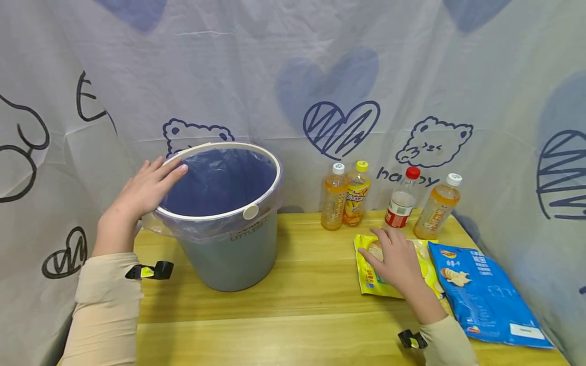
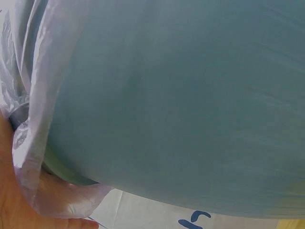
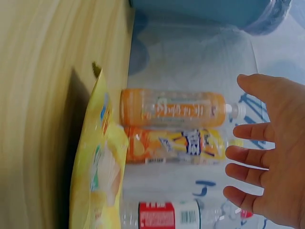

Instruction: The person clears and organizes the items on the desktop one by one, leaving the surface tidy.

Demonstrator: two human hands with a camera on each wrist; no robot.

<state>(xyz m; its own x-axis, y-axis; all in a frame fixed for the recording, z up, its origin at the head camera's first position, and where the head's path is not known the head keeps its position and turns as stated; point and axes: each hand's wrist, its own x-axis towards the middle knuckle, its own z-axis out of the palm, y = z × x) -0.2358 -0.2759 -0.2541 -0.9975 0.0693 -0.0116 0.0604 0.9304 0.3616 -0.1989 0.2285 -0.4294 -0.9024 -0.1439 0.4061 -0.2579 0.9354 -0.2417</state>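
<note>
At the left stands a grey-blue trash bin (image 1: 229,262) with a cream rim and a clear plastic liner (image 2: 45,100) folded over it. My left hand (image 1: 142,190) rests on the bin's left rim, fingers fairly straight across it. Over a yellow bag of chips (image 1: 368,277), my right hand (image 1: 397,256) hovers with its fingers spread. The right wrist view has a gap between that hand (image 3: 281,148) and the chip bag (image 3: 97,176); nothing is held. Beside the yellow bag, a blue snack bag (image 1: 492,297) lies flat.
Behind the bags stand a white-capped orange drink bottle (image 1: 334,201), a yellow-capped bottle (image 1: 356,198), a red-capped bottle (image 1: 401,203) and another white-capped bottle (image 1: 437,211). A printed cloth (image 1: 256,76) hangs around the wooden table (image 1: 311,305).
</note>
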